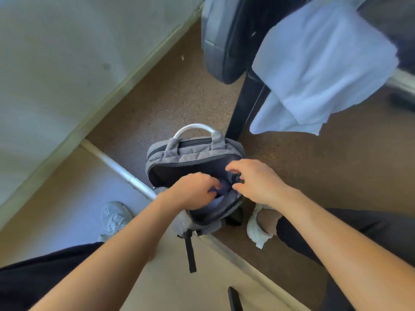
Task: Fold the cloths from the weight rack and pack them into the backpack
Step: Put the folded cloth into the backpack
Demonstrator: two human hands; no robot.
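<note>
Bare left hand [197, 190], bare right hand [256, 180], black trousers [33, 279], 1 grey sneaker [115, 217].

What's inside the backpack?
A pale blue cloth shows in the open backpack, under the left hand. The rest is dark or covered by it and the right hand.

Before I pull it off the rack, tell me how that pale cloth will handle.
The pale cloth is probably floppy: it drapes over the rack in limp folds. Likely light, since it hangs in thin layers. Its loose lower corner may drag when lifted.
</note>
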